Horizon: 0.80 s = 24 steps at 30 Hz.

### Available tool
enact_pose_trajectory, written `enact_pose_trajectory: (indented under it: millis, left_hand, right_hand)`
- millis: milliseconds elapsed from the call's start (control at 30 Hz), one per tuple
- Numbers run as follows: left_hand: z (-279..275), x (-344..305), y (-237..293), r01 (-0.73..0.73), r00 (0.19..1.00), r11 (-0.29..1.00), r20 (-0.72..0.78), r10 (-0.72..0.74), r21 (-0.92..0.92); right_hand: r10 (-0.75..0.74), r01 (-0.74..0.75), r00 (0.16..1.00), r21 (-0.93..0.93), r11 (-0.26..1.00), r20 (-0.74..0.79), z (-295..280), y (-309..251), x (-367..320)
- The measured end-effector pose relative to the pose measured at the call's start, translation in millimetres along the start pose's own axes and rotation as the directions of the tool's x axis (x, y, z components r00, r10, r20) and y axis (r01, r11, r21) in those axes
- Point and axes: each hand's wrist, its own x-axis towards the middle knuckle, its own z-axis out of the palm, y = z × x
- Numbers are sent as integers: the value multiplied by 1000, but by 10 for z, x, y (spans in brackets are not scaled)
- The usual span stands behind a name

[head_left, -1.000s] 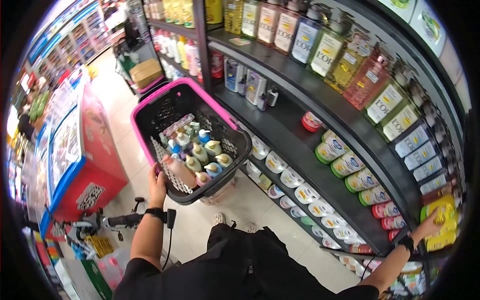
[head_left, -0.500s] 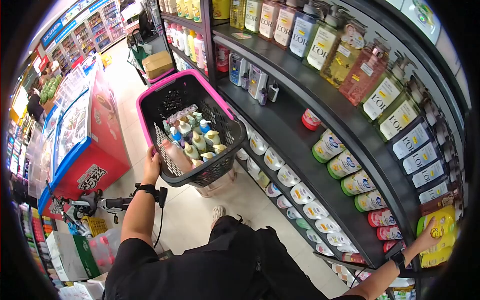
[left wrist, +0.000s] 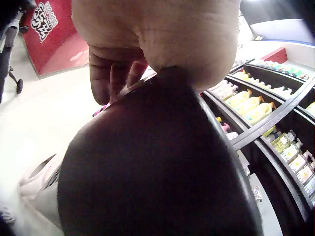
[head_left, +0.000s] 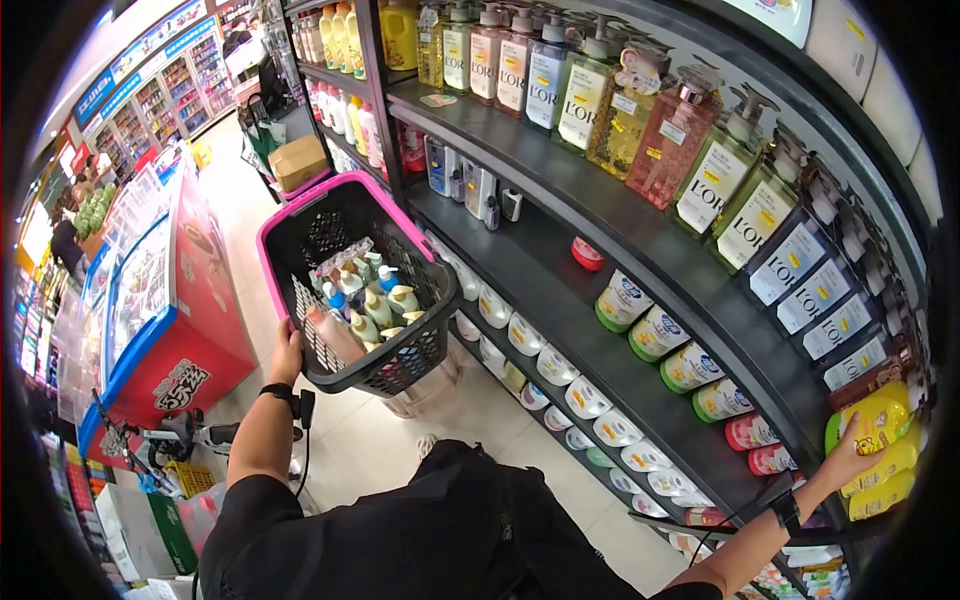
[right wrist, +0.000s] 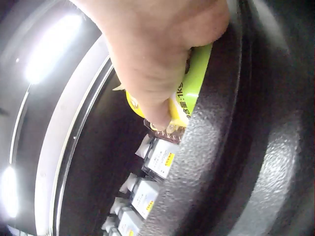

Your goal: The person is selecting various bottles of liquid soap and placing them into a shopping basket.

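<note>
At the shelving [head_left: 535,268], a person's right hand [head_left: 850,462] grips a yellow bottle [head_left: 878,418] between 3 and 4 o'clock in the head view, beside other yellow bottles [head_left: 882,492]. The left hand [head_left: 286,358] is closed over the near side of a basket [head_left: 408,358] at 9 o'clock. The step in hand looks to be taking hold of the bottle; whether its base has left the shelf, the views cannot tell. Moving it out would call for a firm grip, a path clear of the raised front edge and its neighbours, and a steady basket.

The basket is black, perforated plastic with flared sides and a smooth pink rim; inside, rounded cream pump bottles [head_left: 378,308] crowd beside a pale pink one [head_left: 336,336]. The yellow bottle has a glossy, curved body and a printed label. At 1 o'clock stand square-shouldered, see-through pump bottles [head_left: 582,100]. Up close, the shelf edge shows a pebbled black finish.
</note>
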Motion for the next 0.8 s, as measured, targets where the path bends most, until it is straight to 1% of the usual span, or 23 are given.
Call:
enact_pose_trajectory:
  millis: [33, 67, 100, 167, 200, 267, 333, 367, 400, 467, 567, 600, 633, 667, 700, 733, 800]
  left_hand:
    - [16, 16, -75, -29, 999, 1000, -29, 29, -8]
    - [-1, -13, -45, -30, 999, 999, -16, 31, 30]
    - [7, 23, -116, -51, 998, 997, -28, 53, 54]
    - [-37, 63, -250, -60, 997, 987, -30, 65, 146]
    - [-48, 57, -241, -56, 998, 976, -17, 61, 210]
    - [-15, -101, 45, 42, 995, 988, -95, -29, 145]
    - [6, -232, 284, 63, 996, 998, -64, -64, -14]
    - [8, -260, 303, 113, 992, 992, -47, -115, -49]
    - [14, -262, 244, 112, 993, 988, -35, -117, -103]
    - [-10, -320, 293, 139, 990, 983, -21, -143, -117]
    - [-60, -355, 281, 131, 991, 988, -21, -134, -82]
    - [-40, -302, 125, 110, 982, 990, -163, -94, 88]
    - [-74, -366, 260, 62, 978, 974, -210, -15, 220]
    - [-98, -497, 565, 24, 967, 936, -245, 67, 350]
    - [-122, -595, 891, -54, 966, 952, -226, 127, 301]
    - [-116, -638, 1033, -175, 946, 924, -201, 254, 341]
    - [-26, -754, 1379, -347, 934, 928, -38, 355, 139]
  right_hand:
    - [32, -33, 999, -38, 999, -19, -40, -35, -17]
    - [57, -60, 998, -68, 996, -37, -102, -89, -38]
    - [61, -64, 996, -61, 996, -62, -128, -61, -34]
    - [63, -52, 988, 78, 996, -142, -185, 81, -11]
    - [80, -47, 982, 187, 981, -172, -205, 159, 20]
    - [164, -74, 969, 418, 906, -184, -293, 277, 2]
    - [250, -119, 959, 606, 786, -137, -432, 275, -164]
    - [271, -136, 958, 676, 724, -97, -515, 242, -280]
    - [289, -147, 954, 718, 680, -79, -603, 164, -412]
    - [268, -178, 963, 783, 597, 15, -691, -205, -775]
    - [182, -260, 963, 867, 426, 199, -695, -770, -1266]
    - [135, -299, 954, 884, 358, 268, -668, -976, -1422]
    - [77, -349, 937, 894, 281, 341, -636, -1192, -1576]
    - [8, -413, 908, 889, 200, 420, -611, -1429, -1750]
    - [-68, -483, 867, 866, 127, 493, -572, -1673, -1914]
    - [-152, -558, 815, 828, 59, 560, -532, -1931, -2090]
    - [-333, -701, 678, 713, -25, 655, -432, -2468, -2426]
